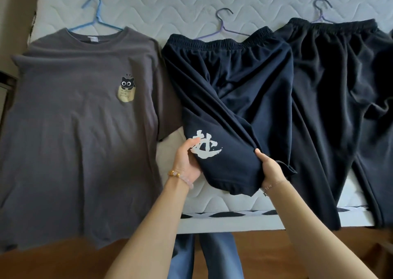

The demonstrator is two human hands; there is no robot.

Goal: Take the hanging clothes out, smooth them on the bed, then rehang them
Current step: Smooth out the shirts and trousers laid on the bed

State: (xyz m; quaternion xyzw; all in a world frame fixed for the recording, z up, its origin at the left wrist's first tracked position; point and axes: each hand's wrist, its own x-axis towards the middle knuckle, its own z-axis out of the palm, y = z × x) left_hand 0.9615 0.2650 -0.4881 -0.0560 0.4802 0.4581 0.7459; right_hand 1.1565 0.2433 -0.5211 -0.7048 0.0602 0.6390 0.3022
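Both hands, left [187,159] and right [269,168], clench the hem of the navy shorts [229,91] on the bed [191,4]. Grey tee [80,119] lies left of shorts, black pants [331,100] right, each on a hanger.

The grey T-shirt [70,129] runs off the left edge, and its hem hangs past the bed's edge. Each hanger's lower part is hidden inside its garment: the blue hanger [96,17], the purple hanger [223,26] and the third hanger [322,10]. The black trousers [340,108] are cut by the right edge (a further dark garment [390,66] barely shows). The printing under the cat print [126,89] is too small to read.
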